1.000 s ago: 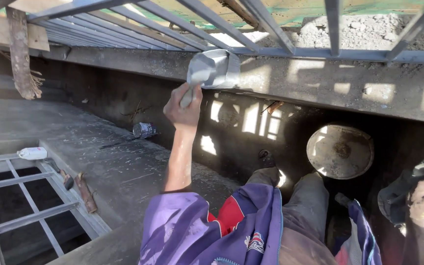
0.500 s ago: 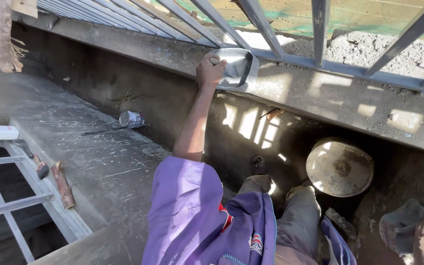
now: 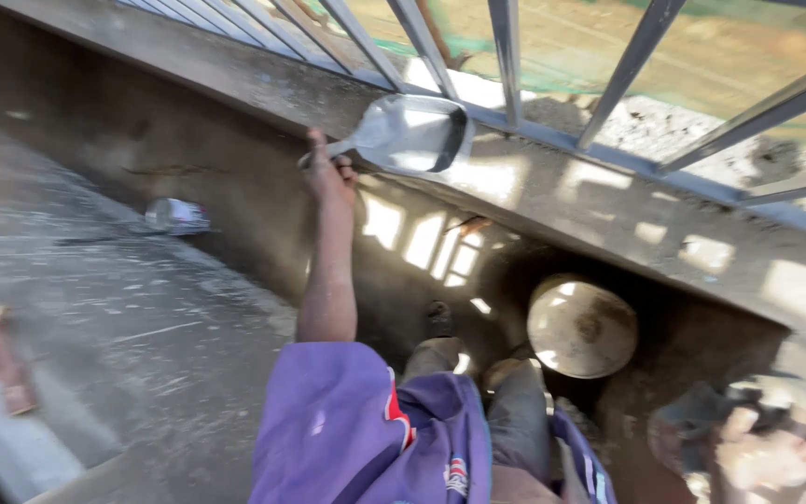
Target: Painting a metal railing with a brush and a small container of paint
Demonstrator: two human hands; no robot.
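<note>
Head view shows my left hand (image 3: 328,173) raised, its fingers (image 3: 340,171) wrapped tight round the handle of a grey metal scoop (image 3: 412,133), whose bowl sits just beyond them against the concrete ledge (image 3: 552,191) under the grey steel railing (image 3: 506,56). I judge it best to keep the scoop level and the wrist firm so nothing spills; my arm is stretched up and forward, elbow nearly straight. My right hand (image 3: 767,453) hangs low and blurred, so its grip I cannot tell; a round metal pan (image 3: 582,325) lies below my left fingers.
</note>
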